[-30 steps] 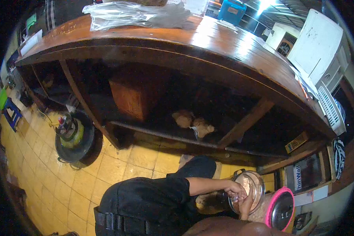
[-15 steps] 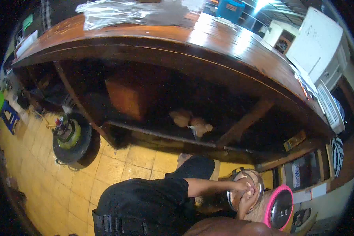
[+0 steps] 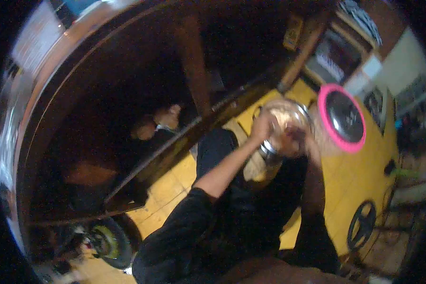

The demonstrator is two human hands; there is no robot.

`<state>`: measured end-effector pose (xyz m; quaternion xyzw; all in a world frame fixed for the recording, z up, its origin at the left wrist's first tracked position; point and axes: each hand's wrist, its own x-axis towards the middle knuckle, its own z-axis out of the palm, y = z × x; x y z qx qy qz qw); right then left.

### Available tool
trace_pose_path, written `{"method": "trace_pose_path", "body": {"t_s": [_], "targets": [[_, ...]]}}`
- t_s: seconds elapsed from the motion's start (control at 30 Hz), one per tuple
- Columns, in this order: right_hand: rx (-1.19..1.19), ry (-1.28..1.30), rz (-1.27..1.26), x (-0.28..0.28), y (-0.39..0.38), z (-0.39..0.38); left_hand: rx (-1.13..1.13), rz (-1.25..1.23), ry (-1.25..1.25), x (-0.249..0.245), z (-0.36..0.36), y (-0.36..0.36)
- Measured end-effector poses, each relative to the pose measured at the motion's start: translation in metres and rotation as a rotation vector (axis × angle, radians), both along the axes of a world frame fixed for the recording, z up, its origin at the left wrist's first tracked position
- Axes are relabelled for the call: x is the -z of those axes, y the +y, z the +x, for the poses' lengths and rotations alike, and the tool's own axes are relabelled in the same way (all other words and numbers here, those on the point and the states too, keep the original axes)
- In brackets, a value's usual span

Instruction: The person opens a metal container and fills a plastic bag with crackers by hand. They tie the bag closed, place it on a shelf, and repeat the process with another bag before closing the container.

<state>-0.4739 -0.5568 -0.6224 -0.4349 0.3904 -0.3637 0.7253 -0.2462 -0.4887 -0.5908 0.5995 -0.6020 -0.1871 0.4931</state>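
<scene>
A round metal pot (image 3: 304, 112) with pale contents stands low between the person's legs. My left hand (image 3: 264, 127) is at the pot's left side, its fingers pointing in over the rim. Over the near part of the pot is my right hand (image 3: 297, 141), close to the left one. Motion blur smears the fingers of both hands, and anything between them cannot be made out. Just right of the pot, a dark lid with a bright pink rim (image 3: 322, 110) tops another container.
A large dark wooden counter (image 3: 194, 66) with open shelves rises in front and to the left. Round brownish items (image 3: 167, 117) lie on its shelf. A green cylinder (image 3: 104, 239) stands at lower left. A black wheel-like ring (image 3: 362, 225) is at right, beyond yellow floor tiles (image 3: 336, 189).
The view has swung and tilted to the right, so the pot and pink-rimmed lid appear higher. My hands, together over the pot before, are now somewhat apart. More floor shows at right.
</scene>
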Motion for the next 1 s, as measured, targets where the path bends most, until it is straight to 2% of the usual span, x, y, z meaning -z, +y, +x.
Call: {"method": "trace_pose_path", "body": {"t_s": [0.03,0.07,0.1,0.13,0.17,0.23,0.37,0.4,0.5,0.53,0.57,0.63,0.67,0.73,0.77,0.83,0.87,0.9,0.97,1.0], "targets": [[0.018,-0.106,-0.027,-0.037,0.024,0.012,-0.033,-0.165,-0.003,0.006,0.006,-0.004],[-0.077,0.1,-0.142,-0.029,0.011,0.013,-0.073,-0.194,0.062,-0.002,0.01,0.0],[-0.23,0.494,-0.376,-0.005,-0.002,0.01,-0.055,-0.16,0.123,-0.011,0.013,0.006],[-0.383,0.879,-0.651,0.014,-0.012,0.011,-0.042,-0.208,0.074,-0.01,0.015,0.003],[-0.5,1.105,-0.779,0.022,-0.013,0.015,-0.012,-0.207,0.067,-0.008,0.016,0.002],[-0.666,1.31,-0.819,0.032,-0.012,0.024,-0.064,-0.125,0.065,-0.004,0.018,0.005],[-0.905,1.478,-0.79,0.053,-0.003,0.043,-0.014,0.026,0.176,-0.011,0.019,0.009],[-0.95,1.488,-0.777,0.054,0.0,0.048,0.035,0.183,0.277,-0.015,0.019,0.008],[-0.97,1.448,-0.705,0.049,0.005,0.054,0.012,0.123,0.165,-0.025,0.008,0.013],[-0.834,1.446,-0.646,0.049,0.007,0.055,0.049,0.135,0.207,-0.014,0.01,0.004],[-0.827,1.443,-0.643,0.049,0.007,0.053,0.054,0.135,0.201,-0.001,0.01,-0.001],[-0.775,1.368,-0.878,0.053,0.007,0.045,0.04,0.08,0.082,-0.003,0.007,0.0],[-0.769,1.364,-0.874,0.055,0.007,0.04,0.045,0.083,0.076,-0.004,0.006,-0.001],[-0.516,0.929,-0.972,0.022,0.019,0.033,0.082,0.155,0.198,-0.004,0.006,-0.002],[-0.512,0.927,-0.971,0.015,0.017,0.031,0.085,0.156,0.194,-0.004,0.005,-0.003],[-0.506,0.696,-0.943,0.001,0.006,0.027,0.034,0.128,0.076,-0.006,0.005,-0.004],[-0.404,0.679,-0.875,-0.005,0.005,0.022,0.037,0.128,0.074,-0.006,0.005,-0.005],[-0.401,0.681,-0.874,-0.021,0.007,0.017,0.067,0.202,0.098,-0.01,0.003,-0.005],[-0.071,0.723,-0.966,-0.054,0.012,0.01,0.101,0.274,0.128,-0.016,-0.004,-0.003],[-0.068,0.608,-0.861,-0.062,0.01,0.01,0.172,0.264,0.158,-0.018,-0.007,0.0]]}}
